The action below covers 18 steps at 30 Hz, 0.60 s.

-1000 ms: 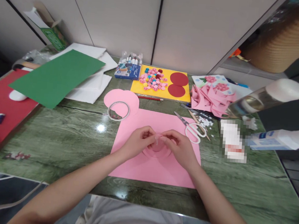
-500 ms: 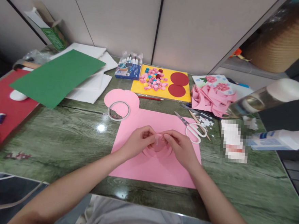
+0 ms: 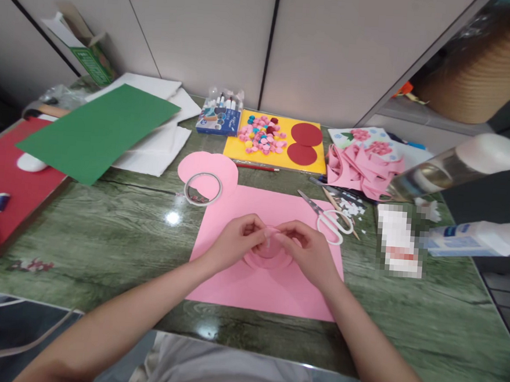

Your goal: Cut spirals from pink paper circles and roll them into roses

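Over a pink paper sheet [image 3: 259, 290], my two hands meet at a pink round paper piece [image 3: 269, 251]. My left hand [image 3: 239, 241] pinches its upper left edge between thumb and fingers. At the upper right edge my right hand [image 3: 307, 247] is closed too, thumb and fingertips pressed on the paper. A small pale mark or strip shows on the piece between the thumbs. The fingers hide part of it, and a curved pink edge shows below. Beside my right hand lie white-handled scissors [image 3: 334, 227], blades pointing up and left.
A tape roll [image 3: 203, 189] overlaps pink paper circles [image 3: 208, 163] at the left. Behind are pompoms [image 3: 263, 134] on a yellow sheet [image 3: 279, 158], a marker box [image 3: 218, 120] and pink scraps [image 3: 361, 166]. Bottles [image 3: 474, 238] stand right; a green sheet [image 3: 102, 128] lies left.
My right thumb and fingertips have shifted slightly left and down along the pink paper piece. My left hand keeps its pinch, and the things on the table stay put.
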Each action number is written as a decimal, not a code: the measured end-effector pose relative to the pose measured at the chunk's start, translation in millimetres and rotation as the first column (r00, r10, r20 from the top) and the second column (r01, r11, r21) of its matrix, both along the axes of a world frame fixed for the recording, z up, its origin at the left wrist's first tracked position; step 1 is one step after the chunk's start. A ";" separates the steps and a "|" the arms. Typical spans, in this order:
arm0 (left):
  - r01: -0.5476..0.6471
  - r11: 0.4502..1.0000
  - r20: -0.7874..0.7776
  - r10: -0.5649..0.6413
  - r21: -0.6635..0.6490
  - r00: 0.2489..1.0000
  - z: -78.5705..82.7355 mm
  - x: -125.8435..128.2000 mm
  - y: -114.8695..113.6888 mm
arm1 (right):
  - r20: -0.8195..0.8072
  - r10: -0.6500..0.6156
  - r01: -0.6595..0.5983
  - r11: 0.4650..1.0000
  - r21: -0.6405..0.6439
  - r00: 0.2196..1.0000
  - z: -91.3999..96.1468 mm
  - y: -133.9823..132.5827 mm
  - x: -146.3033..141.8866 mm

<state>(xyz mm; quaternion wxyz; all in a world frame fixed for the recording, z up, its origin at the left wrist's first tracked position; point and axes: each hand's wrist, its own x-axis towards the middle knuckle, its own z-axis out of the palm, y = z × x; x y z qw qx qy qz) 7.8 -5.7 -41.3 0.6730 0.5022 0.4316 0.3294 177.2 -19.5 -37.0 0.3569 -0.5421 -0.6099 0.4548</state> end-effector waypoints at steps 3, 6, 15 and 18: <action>0.009 1.000 -0.013 -0.009 -0.004 1.000 -1.0 0.0 -0.4 | 0.033 -0.013 0.013 1.000 0.006 0.999 0.7 0.4 -0.8; 0.011 1.000 -0.021 -0.011 -0.007 1.000 -0.8 0.1 -0.6 | 0.051 -0.017 0.017 1.000 0.005 0.999 1.5 0.6 -1.1; 0.006 1.000 -0.033 -0.006 -0.013 0.999 2.2 0.3 -0.5 | 0.038 -0.008 0.008 1.000 0.001 0.999 0.8 1.4 1.3; 0.004 1.000 -0.034 -0.004 -0.016 0.999 2.8 0.2 -0.2 | 0.028 0.001 -0.001 1.000 -0.007 1.000 2.0 1.5 1.7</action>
